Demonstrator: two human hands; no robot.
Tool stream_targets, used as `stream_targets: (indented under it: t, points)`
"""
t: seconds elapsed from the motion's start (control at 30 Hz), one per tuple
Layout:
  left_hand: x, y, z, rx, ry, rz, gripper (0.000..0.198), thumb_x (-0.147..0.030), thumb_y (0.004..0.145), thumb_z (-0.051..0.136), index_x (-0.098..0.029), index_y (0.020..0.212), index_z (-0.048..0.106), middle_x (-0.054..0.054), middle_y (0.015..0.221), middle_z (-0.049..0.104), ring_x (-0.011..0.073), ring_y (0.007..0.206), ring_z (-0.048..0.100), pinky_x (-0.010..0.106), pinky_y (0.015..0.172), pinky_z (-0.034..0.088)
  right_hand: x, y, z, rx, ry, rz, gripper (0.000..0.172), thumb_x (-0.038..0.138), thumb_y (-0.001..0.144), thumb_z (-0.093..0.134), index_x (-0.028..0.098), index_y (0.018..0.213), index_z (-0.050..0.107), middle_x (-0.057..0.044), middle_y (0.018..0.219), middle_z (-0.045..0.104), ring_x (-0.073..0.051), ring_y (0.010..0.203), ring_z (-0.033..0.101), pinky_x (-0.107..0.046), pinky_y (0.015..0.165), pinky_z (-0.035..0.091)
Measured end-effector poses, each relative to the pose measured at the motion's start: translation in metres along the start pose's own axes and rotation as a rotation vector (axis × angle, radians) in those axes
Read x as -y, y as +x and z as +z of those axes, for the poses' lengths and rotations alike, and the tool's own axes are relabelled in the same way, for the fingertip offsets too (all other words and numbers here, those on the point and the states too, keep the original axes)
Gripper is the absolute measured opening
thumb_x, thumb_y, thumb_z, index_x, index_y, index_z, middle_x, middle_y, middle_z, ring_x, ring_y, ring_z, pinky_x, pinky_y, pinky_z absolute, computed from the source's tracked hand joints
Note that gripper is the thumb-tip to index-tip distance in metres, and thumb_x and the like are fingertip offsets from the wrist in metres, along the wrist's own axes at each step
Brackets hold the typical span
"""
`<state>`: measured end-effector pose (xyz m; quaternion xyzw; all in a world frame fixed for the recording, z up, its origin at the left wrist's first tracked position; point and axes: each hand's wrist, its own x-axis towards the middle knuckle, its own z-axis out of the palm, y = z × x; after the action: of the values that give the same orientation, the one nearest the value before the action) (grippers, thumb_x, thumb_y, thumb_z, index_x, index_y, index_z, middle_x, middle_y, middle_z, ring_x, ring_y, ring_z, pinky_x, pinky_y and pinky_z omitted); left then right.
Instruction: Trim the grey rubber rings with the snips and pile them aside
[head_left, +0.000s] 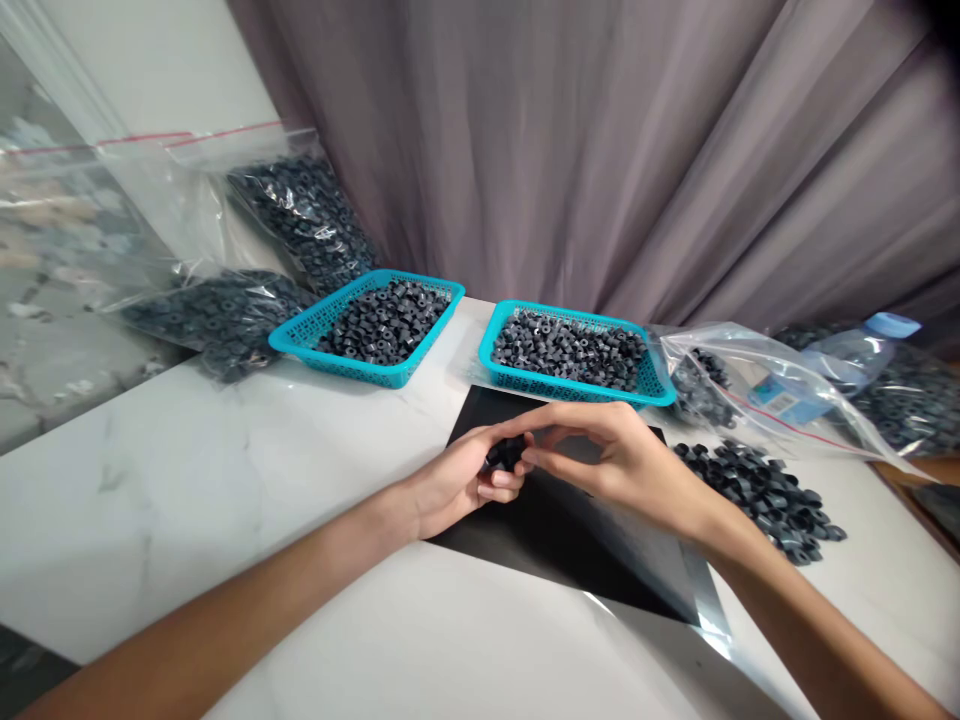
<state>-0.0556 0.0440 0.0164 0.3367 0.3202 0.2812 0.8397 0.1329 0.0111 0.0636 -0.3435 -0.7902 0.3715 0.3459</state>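
Observation:
My left hand (pixel 469 475) is cupped with its fingers curled around several small black ring-shaped pieces (pixel 505 453). From the right, my right hand (pixel 600 450) reaches over with thumb and fingertips pinched at those same pieces; exactly what lies between its fingertips is hidden. Both hands are above a black sheet (pixel 555 540) on the white marble-patterned table (pixel 315 620). A loose pile of dark ring-shaped pieces (pixel 772 500) lies just right of my right forearm.
Behind the hands stand two blue baskets, a left one (pixel 397 378) and a right one (pixel 577 388), full of dark pieces. Zip bags of pieces (pixel 300 215) lean at the back left. Another zip bag (pixel 795 400) and a plastic bottle (pixel 855 355) are at the right. A grey curtain (pixel 562 150) hangs behind.

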Motion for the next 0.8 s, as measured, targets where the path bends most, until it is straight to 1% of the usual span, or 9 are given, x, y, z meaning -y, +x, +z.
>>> stream_targets:
  t: [0.07, 0.2, 0.27, 0.33, 0.37, 0.43, 0.53, 0.67, 0.8]
  points:
    - [-0.006, -0.001, -0.002, 0.005, 0.002, 0.007, 0.017, -0.02, 0.095, 0.05, -0.012, 0.082, 0.059, -0.001, 0.068, 0.049, 0.0018, 0.044, 0.036, 0.01, 0.037, 0.022, -0.001, 0.001, 0.0, -0.059, 0.001, -0.002, 0.03, 0.016, 0.094, 0.058, 0.025, 0.118, 0.072, -0.002, 0.112, 0.076, -0.018, 0.096, 0.072, -0.031, 0.088, 0.057]
    - [-0.028, -0.006, -0.007, -0.025, 0.002, 0.079, 0.021, -0.021, 0.097, 0.048, -0.012, 0.08, 0.058, -0.002, 0.07, 0.046, 0.0011, 0.044, 0.033, 0.009, 0.034, 0.022, -0.016, 0.005, 0.005, -0.303, -0.058, 0.004, 0.022, 0.022, 0.097, 0.054, 0.021, 0.107, 0.073, -0.005, 0.107, 0.076, -0.02, 0.1, 0.071, -0.032, 0.089, 0.056]
    - [-0.04, -0.008, -0.011, -0.054, 0.011, 0.135, 0.021, -0.02, 0.097, 0.048, -0.012, 0.08, 0.058, -0.003, 0.071, 0.045, 0.0012, 0.044, 0.033, 0.009, 0.033, 0.021, -0.028, 0.007, 0.011, -0.367, -0.109, 0.046, 0.021, 0.023, 0.098, 0.052, 0.019, 0.107, 0.071, -0.007, 0.102, 0.075, -0.02, 0.095, 0.07, -0.033, 0.083, 0.058]
    - [-0.048, -0.009, -0.015, -0.082, 0.024, 0.188, 0.019, -0.021, 0.096, 0.051, -0.013, 0.08, 0.058, -0.003, 0.072, 0.045, 0.0017, 0.045, 0.034, 0.009, 0.032, 0.022, -0.04, 0.008, 0.019, -0.288, -0.191, 0.07, 0.023, 0.024, 0.096, 0.055, 0.02, 0.115, 0.069, -0.008, 0.106, 0.072, -0.021, 0.094, 0.069, -0.034, 0.079, 0.058]
    - [-0.05, -0.008, -0.017, -0.095, 0.032, 0.213, 0.019, -0.022, 0.095, 0.053, -0.013, 0.079, 0.058, -0.003, 0.072, 0.045, 0.002, 0.046, 0.035, 0.009, 0.032, 0.022, -0.045, 0.008, 0.023, -0.216, -0.236, 0.061, 0.026, 0.023, 0.096, 0.056, 0.021, 0.119, 0.068, -0.009, 0.112, 0.07, -0.021, 0.097, 0.068, -0.036, 0.081, 0.058]
    - [-0.051, -0.007, -0.021, -0.121, 0.051, 0.251, 0.018, -0.024, 0.094, 0.058, -0.014, 0.079, 0.058, -0.003, 0.073, 0.044, 0.0022, 0.047, 0.036, 0.009, 0.032, 0.023, -0.053, 0.007, 0.03, -0.112, -0.317, 0.02, 0.032, 0.021, 0.097, 0.054, 0.025, 0.127, 0.066, -0.01, 0.122, 0.066, -0.023, 0.109, 0.063, -0.041, 0.093, 0.055]
    - [-0.048, -0.003, -0.024, -0.145, 0.091, 0.278, 0.019, -0.027, 0.092, 0.063, -0.014, 0.079, 0.059, -0.004, 0.073, 0.042, 0.0016, 0.047, 0.035, 0.008, 0.033, 0.023, -0.061, 0.006, 0.039, -0.077, -0.386, -0.002, 0.034, 0.018, 0.098, 0.051, 0.026, 0.128, 0.065, -0.01, 0.123, 0.064, -0.023, 0.115, 0.06, -0.044, 0.101, 0.05]
    - [-0.042, 0.002, -0.027, -0.138, 0.149, 0.262, 0.022, -0.028, 0.091, 0.067, -0.013, 0.077, 0.058, -0.005, 0.071, 0.04, 0.0007, 0.047, 0.03, 0.008, 0.036, 0.023, -0.066, 0.006, 0.041, -0.076, -0.412, 0.035, 0.021, 0.016, 0.095, 0.058, 0.022, 0.112, 0.069, -0.008, 0.11, 0.066, -0.022, 0.103, 0.062, -0.04, 0.093, 0.053]
    - [-0.038, 0.0, -0.023, -0.114, 0.21, 0.207, 0.027, -0.031, 0.092, 0.066, -0.013, 0.075, 0.056, -0.005, 0.07, 0.039, 0.001, 0.047, 0.027, 0.009, 0.038, 0.022, -0.063, 0.006, 0.032, -0.102, -0.386, 0.065, 0.011, 0.016, 0.094, 0.059, 0.02, 0.102, 0.066, -0.005, 0.097, 0.068, -0.019, 0.087, 0.063, -0.034, 0.079, 0.052]
